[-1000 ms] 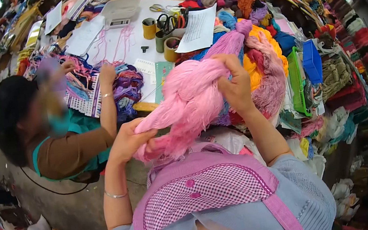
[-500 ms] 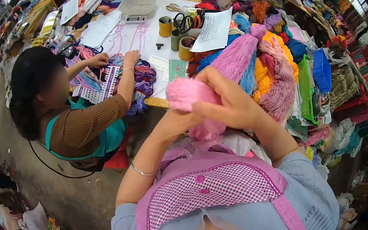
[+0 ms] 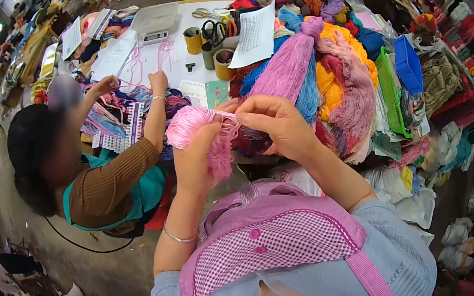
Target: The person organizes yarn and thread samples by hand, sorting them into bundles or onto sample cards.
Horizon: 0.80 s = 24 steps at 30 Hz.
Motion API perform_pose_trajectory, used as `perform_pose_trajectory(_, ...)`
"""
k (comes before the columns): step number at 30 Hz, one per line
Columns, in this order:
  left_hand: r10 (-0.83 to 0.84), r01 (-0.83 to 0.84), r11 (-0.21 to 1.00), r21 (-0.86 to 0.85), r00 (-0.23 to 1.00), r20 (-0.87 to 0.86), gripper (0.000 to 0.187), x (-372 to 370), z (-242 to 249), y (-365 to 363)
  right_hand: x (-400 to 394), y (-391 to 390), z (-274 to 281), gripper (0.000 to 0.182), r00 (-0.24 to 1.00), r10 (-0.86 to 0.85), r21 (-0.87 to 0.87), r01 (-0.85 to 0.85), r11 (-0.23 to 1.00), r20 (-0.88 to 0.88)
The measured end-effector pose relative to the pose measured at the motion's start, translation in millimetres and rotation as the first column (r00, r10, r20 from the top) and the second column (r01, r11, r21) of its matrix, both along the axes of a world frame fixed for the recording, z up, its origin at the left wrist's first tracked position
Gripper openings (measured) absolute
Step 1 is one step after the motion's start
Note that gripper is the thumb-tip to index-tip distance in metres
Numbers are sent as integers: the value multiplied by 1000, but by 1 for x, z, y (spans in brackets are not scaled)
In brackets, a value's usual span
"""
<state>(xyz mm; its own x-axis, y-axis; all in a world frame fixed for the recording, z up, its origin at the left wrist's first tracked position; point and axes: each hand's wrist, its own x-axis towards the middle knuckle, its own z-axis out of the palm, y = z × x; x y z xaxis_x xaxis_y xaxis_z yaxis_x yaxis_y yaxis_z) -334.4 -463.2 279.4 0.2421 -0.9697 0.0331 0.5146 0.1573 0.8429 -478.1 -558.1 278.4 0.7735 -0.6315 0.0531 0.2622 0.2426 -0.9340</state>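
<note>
A bundle of glossy pink yarn (image 3: 190, 124) is gripped in my left hand (image 3: 194, 157), with the thumb across it and loose loops hanging below. My right hand (image 3: 276, 121) pinches pink strands drawn out from the bundle's right side, thumb against fingertips. Just beyond my hands, a large mauve hank of thread (image 3: 288, 62) lies on the heap, tied at its top. Part of the pink bundle is hidden behind my left fingers.
On the white table (image 3: 176, 59) stand cans (image 3: 193, 40) with scissors (image 3: 214, 30), a clear plastic tub (image 3: 155, 19) and a printed sheet (image 3: 250, 40). A co-worker (image 3: 101, 173) handles threads at left. A green basket (image 3: 391, 93) and blue bin (image 3: 407, 66) stand right.
The pink bundle has moved left and turned in my left hand. My right hand has come off its top and now pulls strands at its side. The co-worker's hands have lifted slightly apart.
</note>
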Motion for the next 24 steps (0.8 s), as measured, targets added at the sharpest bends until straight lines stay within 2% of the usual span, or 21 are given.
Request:
perform_pose_trajectory(1, 65, -64, 998, 11, 993, -102, 30, 0, -4, 1, 0, -1, -2, 12, 1000, 12, 37, -13, 999, 28)
perform_pose_trajectory(5, 75, -72, 997, 34, 991, -114, 28, 1, 3, 1, 1, -2, -4, 11, 1000, 26, 43, -25, 999, -13)
perform_pose_trajectory(7, 145, -151, 988, 41, 982, 123, 25, -5, 11, 2, 3, 2, 2, 12, 999, 35, -1, -35, 999, -32)
perform_pose_trajectory(9, 166, -173, 984, 45, 979, 119, 25, -2, 9, 4, 5, 3, 1, 13, 1000, 11, 33, -11, 999, -4)
perform_pose_trajectory(11, 168, -167, 985, 29, 985, -41, 25, 1, 10, 7, 7, 3, -1, 14, 999, -34, 51, 32, 998, 28)
perform_pose_trajectory(15, 212, -214, 974, 71, 977, 34, 30, 2, 5, 8, 7, 6, 2, 15, 999, -28, 6, 27, 1000, 36)
perform_pose_trajectory(17, 210, -215, 973, 86, 976, 60, 30, -1, 8, 8, 6, 8, 4, 16, 1000, -8, -71, 8, 997, -5)
perform_pose_trajectory(19, 209, -217, 971, 101, 974, 87, 31, -3, 9, 9, 7, 8, 3, 16, 1000, 14, -62, -13, 998, 13)
perform_pose_trajectory(22, 205, -206, 977, 47, 979, 20, 24, -4, 7, 9, 9, 10, 5, 16, 1000, 21, -83, -21, 996, -2)
perform_pose_trajectory(24, 222, -222, 975, -13, 968, 114, 24, -4, 4, 9, 9, 11, 5, 16, 999, 10, -111, -13, 994, -34)
